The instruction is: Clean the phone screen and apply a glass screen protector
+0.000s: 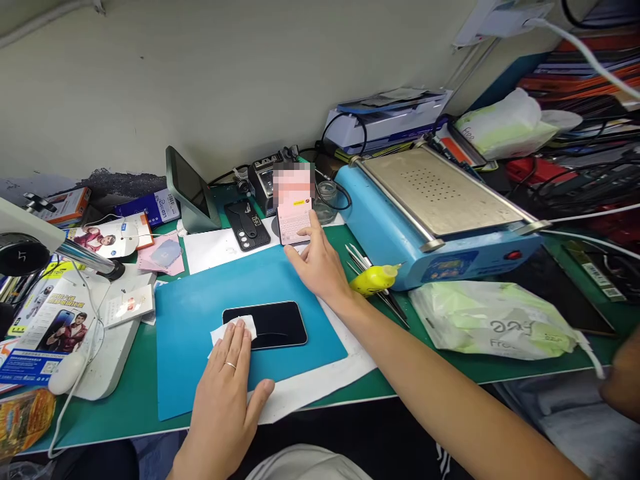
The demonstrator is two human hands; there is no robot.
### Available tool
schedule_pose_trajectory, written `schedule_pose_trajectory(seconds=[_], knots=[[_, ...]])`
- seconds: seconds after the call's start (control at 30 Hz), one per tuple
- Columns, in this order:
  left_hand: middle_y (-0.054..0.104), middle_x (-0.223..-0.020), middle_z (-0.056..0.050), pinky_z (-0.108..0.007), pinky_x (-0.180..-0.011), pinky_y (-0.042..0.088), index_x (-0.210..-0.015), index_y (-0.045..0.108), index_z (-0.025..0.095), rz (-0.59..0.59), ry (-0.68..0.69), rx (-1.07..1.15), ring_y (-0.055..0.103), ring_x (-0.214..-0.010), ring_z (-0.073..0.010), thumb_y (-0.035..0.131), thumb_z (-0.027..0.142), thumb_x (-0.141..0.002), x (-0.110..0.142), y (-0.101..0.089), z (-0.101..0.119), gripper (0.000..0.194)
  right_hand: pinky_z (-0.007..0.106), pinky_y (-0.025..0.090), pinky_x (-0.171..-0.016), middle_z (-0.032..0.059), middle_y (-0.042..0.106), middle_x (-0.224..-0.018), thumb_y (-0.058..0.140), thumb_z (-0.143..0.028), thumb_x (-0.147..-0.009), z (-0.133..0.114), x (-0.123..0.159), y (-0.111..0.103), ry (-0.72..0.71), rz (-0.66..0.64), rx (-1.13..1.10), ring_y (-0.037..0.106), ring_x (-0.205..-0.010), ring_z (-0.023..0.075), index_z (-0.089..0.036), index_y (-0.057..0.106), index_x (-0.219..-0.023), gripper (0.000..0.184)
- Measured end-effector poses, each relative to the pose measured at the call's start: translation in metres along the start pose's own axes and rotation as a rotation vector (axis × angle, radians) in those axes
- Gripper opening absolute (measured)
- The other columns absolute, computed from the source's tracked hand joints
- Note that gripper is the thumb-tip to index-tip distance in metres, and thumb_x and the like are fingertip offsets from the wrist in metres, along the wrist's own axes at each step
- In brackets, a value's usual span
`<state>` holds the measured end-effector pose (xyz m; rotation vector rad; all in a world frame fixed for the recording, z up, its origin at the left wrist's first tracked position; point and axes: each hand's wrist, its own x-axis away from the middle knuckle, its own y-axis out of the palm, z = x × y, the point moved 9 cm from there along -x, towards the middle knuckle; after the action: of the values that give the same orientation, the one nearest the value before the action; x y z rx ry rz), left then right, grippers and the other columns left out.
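A smartphone (pixel 280 323) with a dark screen lies face up on the blue mat (pixel 190 333). My left hand (pixel 227 380) rests flat over its left end, fingers stretched out on a white wipe (pixel 245 325). Beyond the mat a second smartphone (pixel 294 227) leans upright, its lit pink screen showing a keyboard and its upper part pixelated. My right hand (pixel 320 260) reaches to it with the index finger extended at the lower right of the screen, holding nothing. Beside that phone lies a black phone case (pixel 247 225).
At right stand a blue heating plate machine (pixel 390 233), a yellow bottle (pixel 374 280), thin tools (pixel 395 310) and a wet-wipe pack (pixel 493 320). A tablet-like display (pixel 193 187) stands behind. A white stand base (pixel 113 340) and leaflets (pixel 63 320) crowd the left. Part of another person shows at far right.
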<state>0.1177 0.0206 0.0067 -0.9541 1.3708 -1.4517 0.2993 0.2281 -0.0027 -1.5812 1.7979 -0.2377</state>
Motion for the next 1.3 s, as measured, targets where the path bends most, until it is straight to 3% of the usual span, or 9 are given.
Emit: schedule_pose_trajectory(seconds=[0.1, 0.17, 0.37, 0.5, 0.7, 0.97, 1.13, 1.3], knots=[[0.031, -0.170, -0.013, -0.052, -0.115, 0.052, -0.169, -0.001, 0.020, 0.014, 0.006, -0.009, 0.034, -0.156, -0.0315, 0.042, 0.047, -0.109, -0.003, 0.003, 0.004, 0.078, 0.047, 0.059, -0.081, 0.0167, 0.063, -0.140, 0.055, -0.043, -0.094, -0.003, 0.001, 0.000, -0.012, -0.012, -0.002, 0.068, -0.076, 0.0233, -0.021, 0.052, -0.135, 0.046], [0.031, -0.170, -0.015, -0.053, -0.115, 0.051, -0.169, 0.001, 0.017, 0.012, 0.019, -0.004, 0.033, -0.157, -0.0325, 0.042, 0.048, -0.109, -0.007, 0.006, 0.010, 0.078, 0.047, 0.058, -0.083, 0.0154, 0.065, -0.135, 0.056, -0.042, -0.095, -0.004, 0.003, 0.000, -0.014, -0.021, -0.003, 0.066, -0.069, 0.0210, -0.022, 0.054, -0.131, 0.041], [0.027, -0.170, -0.016, -0.052, -0.118, 0.048, -0.163, 0.028, 0.005, -0.053, 0.147, 0.022, 0.032, -0.157, -0.0362, 0.040, 0.073, -0.100, -0.028, 0.018, 0.049, 0.093, 0.046, 0.059, -0.078, 0.0202, 0.041, -0.163, 0.057, -0.044, -0.093, 0.001, 0.004, -0.001, 0.021, -0.005, -0.008, 0.063, -0.062, 0.0159, -0.022, 0.054, -0.123, 0.037], [0.029, -0.169, -0.014, -0.050, -0.121, 0.045, -0.161, 0.034, 0.006, -0.038, 0.147, 0.032, 0.034, -0.156, -0.0354, 0.032, 0.085, -0.094, -0.038, 0.023, 0.064, 0.104, 0.045, 0.059, -0.078, 0.0184, 0.045, -0.161, 0.059, -0.043, -0.093, 0.001, 0.005, 0.002, 0.013, -0.014, -0.003, 0.062, -0.059, 0.0151, -0.023, 0.056, -0.119, 0.033], [0.037, -0.166, -0.013, -0.049, -0.121, 0.043, -0.160, 0.038, 0.009, 0.048, 0.168, 0.088, 0.039, -0.154, -0.0347, 0.024, 0.095, -0.081, -0.039, 0.020, 0.066, 0.117, 0.044, 0.059, -0.077, 0.0164, 0.062, -0.143, 0.057, -0.042, -0.094, -0.002, 0.009, -0.002, -0.010, 0.008, -0.019, 0.064, -0.063, 0.0173, -0.022, 0.056, -0.127, 0.039], [0.039, -0.165, -0.011, -0.044, -0.121, 0.042, -0.156, 0.044, 0.009, 0.085, 0.185, 0.052, 0.044, -0.151, -0.0319, 0.023, 0.093, -0.086, -0.039, 0.018, 0.073, 0.111, 0.043, 0.061, -0.074, 0.0192, 0.049, -0.157, 0.059, -0.045, -0.092, 0.003, 0.010, -0.004, 0.025, 0.022, -0.031, 0.065, -0.064, 0.0163, -0.022, 0.058, -0.120, 0.036], [0.039, -0.166, -0.011, -0.044, -0.122, 0.040, -0.158, 0.041, 0.011, 0.044, 0.187, 0.089, 0.042, -0.153, -0.0321, 0.027, 0.088, -0.091, -0.038, 0.022, 0.074, 0.104, 0.044, 0.061, -0.074, 0.0197, 0.053, -0.154, 0.059, -0.045, -0.092, 0.004, 0.010, -0.002, 0.024, 0.007, -0.036, 0.067, -0.066, 0.0177, -0.021, 0.057, -0.123, 0.039], [0.033, -0.169, -0.014, -0.050, -0.121, 0.042, -0.164, 0.027, 0.012, -0.048, 0.202, 0.096, 0.035, -0.157, -0.0343, 0.039, 0.084, -0.093, -0.026, 0.021, 0.057, 0.102, 0.047, 0.061, -0.075, 0.0188, 0.052, -0.156, 0.060, -0.044, -0.092, 0.004, 0.012, -0.002, 0.017, -0.009, -0.049, 0.068, -0.066, 0.0187, -0.022, 0.059, -0.113, 0.031]])
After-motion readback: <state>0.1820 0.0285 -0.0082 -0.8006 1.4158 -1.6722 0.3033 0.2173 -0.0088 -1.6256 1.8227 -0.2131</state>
